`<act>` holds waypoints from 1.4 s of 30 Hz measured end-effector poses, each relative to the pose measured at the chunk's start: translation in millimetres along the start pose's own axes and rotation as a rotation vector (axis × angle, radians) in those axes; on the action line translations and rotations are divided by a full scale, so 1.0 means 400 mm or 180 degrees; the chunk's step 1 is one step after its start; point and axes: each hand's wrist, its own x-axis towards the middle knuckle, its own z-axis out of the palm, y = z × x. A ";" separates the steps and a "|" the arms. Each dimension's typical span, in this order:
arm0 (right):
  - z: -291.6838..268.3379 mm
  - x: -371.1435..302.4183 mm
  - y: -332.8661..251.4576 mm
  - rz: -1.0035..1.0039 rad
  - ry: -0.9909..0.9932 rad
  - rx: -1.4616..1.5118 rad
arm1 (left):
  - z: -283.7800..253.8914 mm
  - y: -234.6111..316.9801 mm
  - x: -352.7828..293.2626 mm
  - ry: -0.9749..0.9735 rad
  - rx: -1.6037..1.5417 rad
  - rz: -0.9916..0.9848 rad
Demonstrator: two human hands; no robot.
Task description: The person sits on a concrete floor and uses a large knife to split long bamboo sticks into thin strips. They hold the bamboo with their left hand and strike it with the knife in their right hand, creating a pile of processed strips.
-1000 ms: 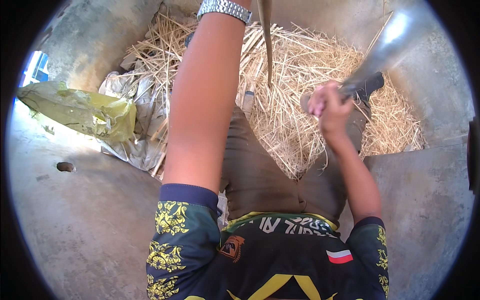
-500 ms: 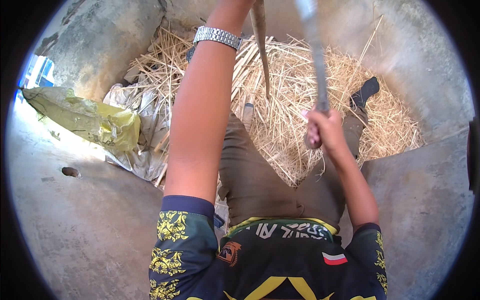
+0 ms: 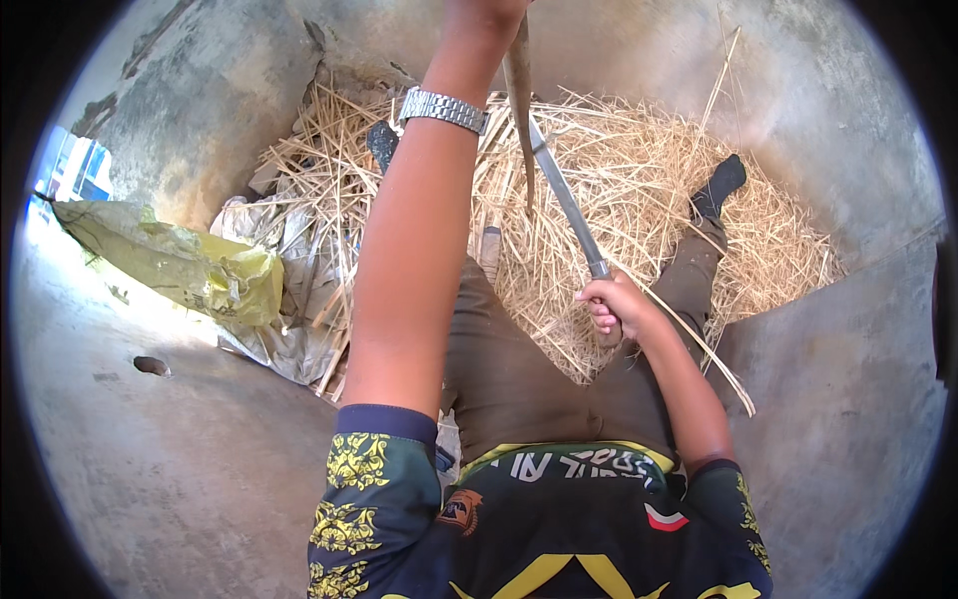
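At the top edge, my left hand [image 3: 487, 14] is partly cut off, its fingers mostly out of view. From it a brown pointed stick [image 3: 520, 110] hangs down, tapering to a tip over the straw. My right hand [image 3: 620, 303] is closed around the handle of a long machete [image 3: 569, 198]. The grey blade slants up and to the left, and its far end passes behind or against the stick; which, I cannot tell. A silver watch [image 3: 444, 110] is on my left wrist.
Pale straw and split strips [image 3: 599, 130] lie heaped between and beyond my legs in brown trousers [image 3: 519, 349]. A yellowish sack [image 3: 239, 275] lies at the left. Curved concrete walls [image 3: 818, 110] surround me; the left one has a small hole [image 3: 152, 365].
The machete has swung down and left from upright to a slant, its blade now by the stick. My right hand is lower and slightly left; my left hand has shifted a little right.
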 end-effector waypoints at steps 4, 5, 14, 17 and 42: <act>0.005 -0.047 -0.060 0.0495 -0.1483 0.1610 | 0.004 -0.021 0.029 -0.0136 -0.0023 0.0208; 0.005 -0.056 -0.088 0.0479 -0.1452 0.1721 | 0.006 -0.036 0.033 -0.0191 -0.0062 0.0242; 0.116 -0.113 -0.169 -0.1845 0.0686 -0.0066 | 0.012 -0.069 0.028 -0.0182 0.0082 0.0471; 0.113 -0.010 -0.143 -0.2379 0.1257 -0.0421 | 0.018 -0.055 0.023 -0.0087 0.0275 0.0555; 0.142 0.339 -0.084 -0.0823 0.1324 -0.1627 | -0.062 0.001 0.035 0.0467 0.0335 0.0171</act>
